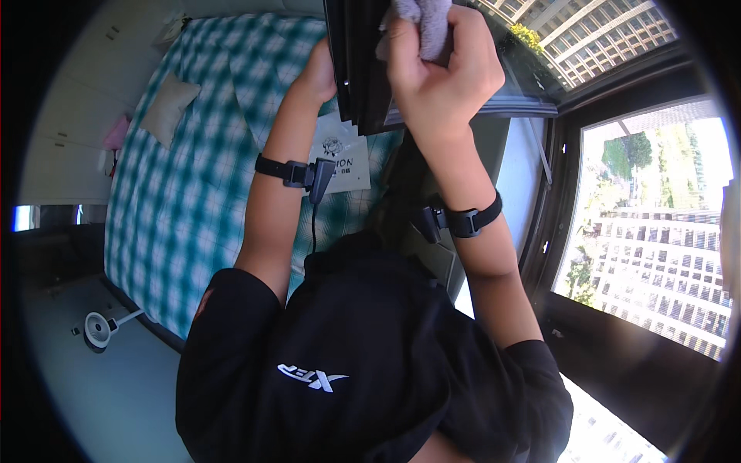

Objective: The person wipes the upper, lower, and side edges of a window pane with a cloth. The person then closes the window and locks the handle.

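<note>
My right hand (448, 77) is closed around a grey cloth (434, 29), its thumb and fingers pinching the bunched fabric. The cloth presses against a dark window frame (363, 62) at the top of the view. My left hand (317, 73) is at the left edge of that frame; its fingers are hidden behind the frame, so their grip does not show. Both wrists carry black straps with small black devices, and a cable hangs from the left one.
A bed with a green-and-white checked cover (193, 154) lies to the left, bearing a pale cushion (170, 108) and a white printed bag (351, 158). A window (648, 224) to the right shows buildings outside. A white round-based object (97, 329) stands on the floor.
</note>
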`<state>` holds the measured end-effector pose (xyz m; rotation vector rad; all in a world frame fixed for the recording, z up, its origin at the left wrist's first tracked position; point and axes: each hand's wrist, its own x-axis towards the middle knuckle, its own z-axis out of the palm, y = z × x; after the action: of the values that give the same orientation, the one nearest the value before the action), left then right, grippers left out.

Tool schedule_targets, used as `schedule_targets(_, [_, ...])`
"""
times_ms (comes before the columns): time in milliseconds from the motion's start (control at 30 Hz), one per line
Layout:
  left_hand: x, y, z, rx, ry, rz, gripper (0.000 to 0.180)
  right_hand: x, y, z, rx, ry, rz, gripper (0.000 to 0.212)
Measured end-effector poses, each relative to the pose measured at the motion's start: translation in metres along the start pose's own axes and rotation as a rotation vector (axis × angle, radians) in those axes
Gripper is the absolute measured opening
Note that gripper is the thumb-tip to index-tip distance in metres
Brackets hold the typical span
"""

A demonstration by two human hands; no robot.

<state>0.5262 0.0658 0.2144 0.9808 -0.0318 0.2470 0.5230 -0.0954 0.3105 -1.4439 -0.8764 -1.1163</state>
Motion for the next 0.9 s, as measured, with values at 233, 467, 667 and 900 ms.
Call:
schedule_targets(233, [0.013, -0.004, -0.022, 0.120, 0.061, -0.048, 0.050, -0.122, 0.032, -0.015, 0.047, -0.323, 0.132, 0.029])
schedule_targets(467, [0.023, -0.012, -0.048, 0.000, -0.158, 0.005, 0.046, -0.029, 0.014, 0.021, 0.153, -0.024, 0.041, 0.019])
schedule_targets(667, [0.024, -0.006, -0.027, 0.022, -0.078, -0.022, 0.043, -0.057, 0.033, 0.007, 0.121, -0.062, 0.121, 0.024])
schedule_targets(900, [0.022, 0.001, -0.035, 0.168, 0.011, -0.102, 0.047, -0.223, 0.048, -0.016, -0.100, -0.608, 0.445, 0.028])
